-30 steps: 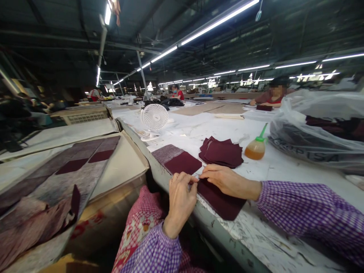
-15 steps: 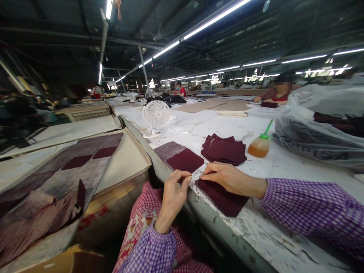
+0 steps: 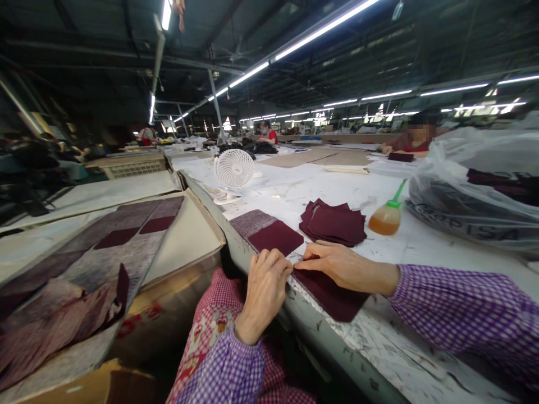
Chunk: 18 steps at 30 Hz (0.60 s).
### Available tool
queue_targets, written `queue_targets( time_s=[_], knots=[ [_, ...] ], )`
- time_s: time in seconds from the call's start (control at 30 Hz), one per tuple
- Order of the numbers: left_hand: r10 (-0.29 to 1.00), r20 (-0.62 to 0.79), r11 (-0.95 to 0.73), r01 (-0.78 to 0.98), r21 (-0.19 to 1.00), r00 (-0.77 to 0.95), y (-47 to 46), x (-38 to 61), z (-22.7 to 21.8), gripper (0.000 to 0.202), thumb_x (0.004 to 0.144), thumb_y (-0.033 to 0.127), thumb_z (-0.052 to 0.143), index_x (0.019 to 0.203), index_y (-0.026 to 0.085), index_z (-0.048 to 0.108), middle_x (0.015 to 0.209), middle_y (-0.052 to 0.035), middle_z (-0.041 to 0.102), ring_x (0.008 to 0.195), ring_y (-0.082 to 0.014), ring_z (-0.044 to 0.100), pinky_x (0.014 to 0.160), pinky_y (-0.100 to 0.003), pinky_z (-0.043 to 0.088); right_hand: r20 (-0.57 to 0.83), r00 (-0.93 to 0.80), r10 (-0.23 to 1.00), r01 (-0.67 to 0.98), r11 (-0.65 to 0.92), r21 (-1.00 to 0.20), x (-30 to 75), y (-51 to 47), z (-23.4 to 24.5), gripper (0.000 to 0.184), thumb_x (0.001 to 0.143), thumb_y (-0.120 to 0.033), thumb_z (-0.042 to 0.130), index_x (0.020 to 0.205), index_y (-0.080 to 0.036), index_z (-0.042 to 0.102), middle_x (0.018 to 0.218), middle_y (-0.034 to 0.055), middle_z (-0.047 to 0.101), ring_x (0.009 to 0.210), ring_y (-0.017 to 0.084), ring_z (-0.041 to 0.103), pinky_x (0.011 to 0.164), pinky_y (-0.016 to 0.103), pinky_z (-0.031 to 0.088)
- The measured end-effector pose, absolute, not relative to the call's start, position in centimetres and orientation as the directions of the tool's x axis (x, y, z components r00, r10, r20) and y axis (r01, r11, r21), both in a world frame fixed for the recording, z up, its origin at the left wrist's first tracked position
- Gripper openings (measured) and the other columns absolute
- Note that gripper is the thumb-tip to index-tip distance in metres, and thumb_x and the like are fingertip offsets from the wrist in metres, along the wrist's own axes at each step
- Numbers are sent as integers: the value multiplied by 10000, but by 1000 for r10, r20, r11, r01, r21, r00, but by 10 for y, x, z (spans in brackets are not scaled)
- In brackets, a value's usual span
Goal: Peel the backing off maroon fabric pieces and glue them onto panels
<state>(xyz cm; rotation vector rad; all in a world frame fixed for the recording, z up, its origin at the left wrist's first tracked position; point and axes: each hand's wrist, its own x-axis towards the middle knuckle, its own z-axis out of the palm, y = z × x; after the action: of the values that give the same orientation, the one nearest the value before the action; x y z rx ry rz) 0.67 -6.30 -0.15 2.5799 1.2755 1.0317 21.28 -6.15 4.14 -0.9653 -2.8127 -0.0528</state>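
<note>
Head camera: set right hand (image 3: 339, 266) on the maroon panel (image 3: 339, 300), lower centre of frame, and left hand (image 3: 265, 286) just by its upper-left corner, both narrowed but grip impossible to tell, and probably risked a skewed edge through uneven pulling.

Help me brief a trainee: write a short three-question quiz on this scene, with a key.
1. In the picture, what stands just to the right of the stack of maroon pieces?
2. True or false: the right hand is over a maroon cloth.
3. Which is nearest the left hand?
A. the fan
B. the right hand
C. the bag

Key:
1. The bottle
2. True
3. B
</note>
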Motion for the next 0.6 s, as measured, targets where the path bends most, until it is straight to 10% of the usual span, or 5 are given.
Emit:
queue_targets(
  time_s=[0.23,0.4,0.6],
  knots=[
    [717,585,-687,527,500,380,-57,-19,-2,152,886,189,486,818,200,621,850,-28,598,850,-180,503,779,-324,394,107,-767,632,637,771,9,208,-66,47,660,766,23,362,1294,-348,499,1045,76,514,948,199,480,849,380,420],
    [686,625,-698,579,421,372,-42,-9,2,129,840,189,544,963,187,584,951,-52,595,944,-208,502,851,-357,412,147,-590,794,784,607,-129,217,-56,46,493,793,-181,538,1278,-256,490,1167,90,530,1032,245,472,920,459,357],
    [741,513,-609,756,240,434,-25,10,9,171,786,299,623,901,184,572,908,-41,573,899,-225,506,805,-371,407,36,-603,797,753,583,-304,221,-50,56,92,814,-257,546,841,-177,583,824,27,593,786,172,531,780,345,415]
  ],
)
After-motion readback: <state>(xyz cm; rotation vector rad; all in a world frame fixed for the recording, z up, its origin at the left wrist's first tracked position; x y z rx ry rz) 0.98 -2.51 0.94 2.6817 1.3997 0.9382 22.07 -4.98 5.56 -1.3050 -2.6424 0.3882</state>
